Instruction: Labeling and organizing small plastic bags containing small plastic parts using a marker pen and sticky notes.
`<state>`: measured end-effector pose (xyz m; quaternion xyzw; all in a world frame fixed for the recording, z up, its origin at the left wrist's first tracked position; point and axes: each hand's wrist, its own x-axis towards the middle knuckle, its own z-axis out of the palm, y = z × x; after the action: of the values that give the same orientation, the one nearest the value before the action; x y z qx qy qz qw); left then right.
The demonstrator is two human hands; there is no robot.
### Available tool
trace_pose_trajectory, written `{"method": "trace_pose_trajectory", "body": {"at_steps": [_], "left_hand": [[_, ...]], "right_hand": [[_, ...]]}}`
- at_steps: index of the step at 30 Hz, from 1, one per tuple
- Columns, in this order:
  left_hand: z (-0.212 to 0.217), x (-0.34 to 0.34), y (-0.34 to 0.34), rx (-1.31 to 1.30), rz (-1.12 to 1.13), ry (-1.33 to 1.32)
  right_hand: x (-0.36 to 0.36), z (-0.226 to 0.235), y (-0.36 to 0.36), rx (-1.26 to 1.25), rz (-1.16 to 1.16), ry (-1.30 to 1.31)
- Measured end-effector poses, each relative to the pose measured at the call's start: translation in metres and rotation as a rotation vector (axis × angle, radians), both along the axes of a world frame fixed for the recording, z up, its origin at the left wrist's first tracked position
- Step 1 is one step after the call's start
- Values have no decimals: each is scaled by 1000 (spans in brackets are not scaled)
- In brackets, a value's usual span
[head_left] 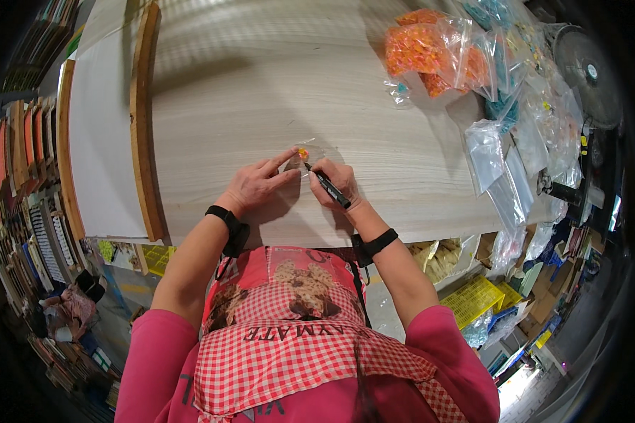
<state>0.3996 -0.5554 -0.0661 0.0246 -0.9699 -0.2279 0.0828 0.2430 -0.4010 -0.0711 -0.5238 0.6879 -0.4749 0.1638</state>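
Observation:
A small clear plastic bag [317, 151] lies flat on the pale wood-grain table, with a little cluster of orange and yellow pieces [303, 154] inside. My left hand [255, 183] rests beside it, index finger stretched out so the tip presses the bag next to the pieces. Between the fingers of my right hand [340, 178] is a black marker pen [333, 191], slanted with its tip down at the bag near the pieces. Whether the tip touches the plastic is too small to tell. Each wrist wears a black band.
Zip bags of orange pieces [430, 53] lie at the far right, beside bags of teal pieces [502, 109] and empty clear bags [488, 151]. A wooden bar [143, 120] edges a white board at left. A fan [587, 74] and yellow crates [473, 299] stand right.

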Motion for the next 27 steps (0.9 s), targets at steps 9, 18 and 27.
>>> {"method": "trace_pose_trajectory", "body": {"at_steps": [9,18,27], "left_hand": [[1,0,-1,-6,-5,-13],[1,-1,0,32,1,-4],[-3,-1,0,-18,4,50]], "right_hand": [[-3,0,2,58,61,-45],[0,-4,5,24,-45,-44],[-1,0,8,-44,-31,-106]]}}
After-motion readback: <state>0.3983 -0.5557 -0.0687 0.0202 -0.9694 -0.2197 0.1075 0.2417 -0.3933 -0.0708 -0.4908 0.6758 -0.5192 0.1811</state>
